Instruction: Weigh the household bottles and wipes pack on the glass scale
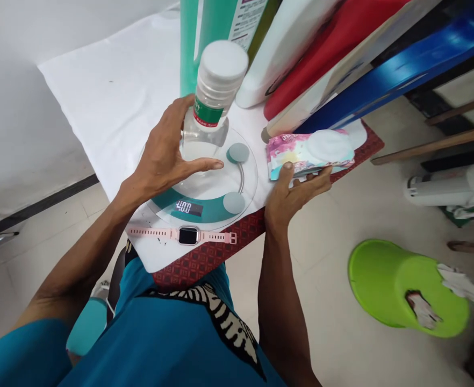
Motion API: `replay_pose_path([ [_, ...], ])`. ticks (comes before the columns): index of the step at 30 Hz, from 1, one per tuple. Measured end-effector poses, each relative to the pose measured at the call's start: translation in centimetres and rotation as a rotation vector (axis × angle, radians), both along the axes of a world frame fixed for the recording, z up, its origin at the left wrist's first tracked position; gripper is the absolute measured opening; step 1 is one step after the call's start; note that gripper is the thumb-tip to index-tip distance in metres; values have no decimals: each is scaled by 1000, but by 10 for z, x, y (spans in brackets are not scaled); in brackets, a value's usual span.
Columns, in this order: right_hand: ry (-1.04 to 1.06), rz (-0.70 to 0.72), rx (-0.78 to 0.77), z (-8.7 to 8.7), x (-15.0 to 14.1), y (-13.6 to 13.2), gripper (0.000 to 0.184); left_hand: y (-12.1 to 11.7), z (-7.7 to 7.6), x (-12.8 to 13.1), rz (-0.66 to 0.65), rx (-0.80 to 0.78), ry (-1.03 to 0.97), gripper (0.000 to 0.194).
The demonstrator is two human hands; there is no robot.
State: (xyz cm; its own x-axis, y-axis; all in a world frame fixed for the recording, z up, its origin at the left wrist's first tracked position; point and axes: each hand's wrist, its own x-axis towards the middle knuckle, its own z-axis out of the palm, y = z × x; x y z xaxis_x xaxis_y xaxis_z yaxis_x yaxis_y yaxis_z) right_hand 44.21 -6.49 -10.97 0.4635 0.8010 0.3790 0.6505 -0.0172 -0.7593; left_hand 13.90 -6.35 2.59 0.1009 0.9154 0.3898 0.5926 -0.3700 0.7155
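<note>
My left hand [166, 148] is curved around a clear plastic bottle [215, 91] with a white cap and a green-and-red label. Its thumb lies across the front, low on the bottle; the other fingers are mostly hidden behind it. The bottle is over a round glass scale [168, 201] with teal bands and a lit digit display. In my right hand [283, 201] is a pink-and-blue pack of wet wipes [287, 153] with a white lid, thumb in front and fingers underneath, at the table's right edge. A pink-strapped smartwatch [188, 235] lies in front of the scale.
Large bottles stand along the back: green [188, 48], white [277, 48], red [321, 59] and blue [398, 70]. They are on a table with a white cloth [95, 80] over a red patterned cover [180, 269]. A lime-green stool [402, 285] stands on the floor at right.
</note>
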Motion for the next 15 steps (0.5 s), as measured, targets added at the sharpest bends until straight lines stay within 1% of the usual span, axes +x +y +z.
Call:
replay_pose_path([
  [2, 11, -33, 22, -1, 0, 0, 91, -4, -5, -10, 31, 18, -88, 102],
  [4, 30, -51, 53, -1, -1, -1, 92, -11, -13, -27, 85, 57, -197, 91],
  [7, 36, -48, 59, 2, -4, -1, 89, -27, -25, -55, 266, 67, -349, 65],
  [9, 38, -50, 49, 6, -5, -2, 88, -39, -32, -72, 420, 48, -412, 56],
  [10, 48, -54, 50, 8, -6, -2, 89, -45, -36, -78, 479, 37, -428, 54],
  [12, 81, -67, 62, 11, -7, -2, 97, -54, -42, -87, 541, 0, -430, 55],
  [15, 97, -74, 72, 12, -7, -1, 104, -57, -49, -90, 541, -39, -395, 57],
])
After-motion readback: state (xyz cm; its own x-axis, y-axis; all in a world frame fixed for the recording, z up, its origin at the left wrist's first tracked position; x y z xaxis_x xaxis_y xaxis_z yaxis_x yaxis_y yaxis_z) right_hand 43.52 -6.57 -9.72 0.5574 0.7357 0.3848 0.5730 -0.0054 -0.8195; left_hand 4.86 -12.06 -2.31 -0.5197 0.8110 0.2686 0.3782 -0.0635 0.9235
